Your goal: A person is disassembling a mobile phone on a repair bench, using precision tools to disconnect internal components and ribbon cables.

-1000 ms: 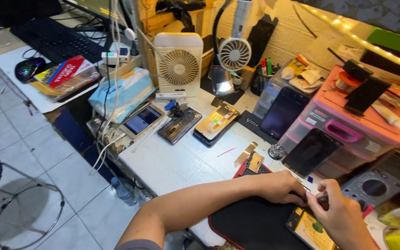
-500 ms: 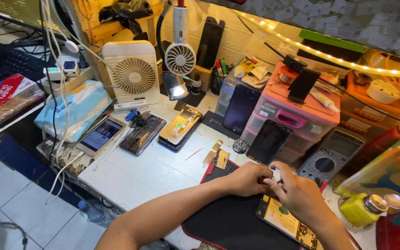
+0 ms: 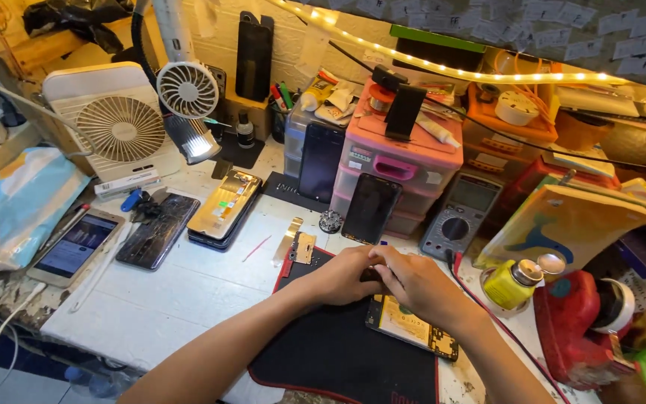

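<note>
Opened phone (image 3: 411, 327) lies on the black work mat (image 3: 338, 352), its near end under your hands. Your left hand (image 3: 338, 275) and right hand (image 3: 420, 283) meet fingertip to fingertip over its top edge, pinched on something too small to make out. At 12 o'clock, a dark phone (image 3: 370, 209) leans on pink drawers (image 3: 401, 161). Multimeter (image 3: 460, 215) at 1 o'clock; yellow bottle (image 3: 512, 283) at 3.

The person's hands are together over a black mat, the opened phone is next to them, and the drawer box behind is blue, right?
Not quite: the drawer box is pink, not blue, as the head view shows. The rest holds: the left hand and right hand meet over the black mat, with the opened phone beside them.
</note>
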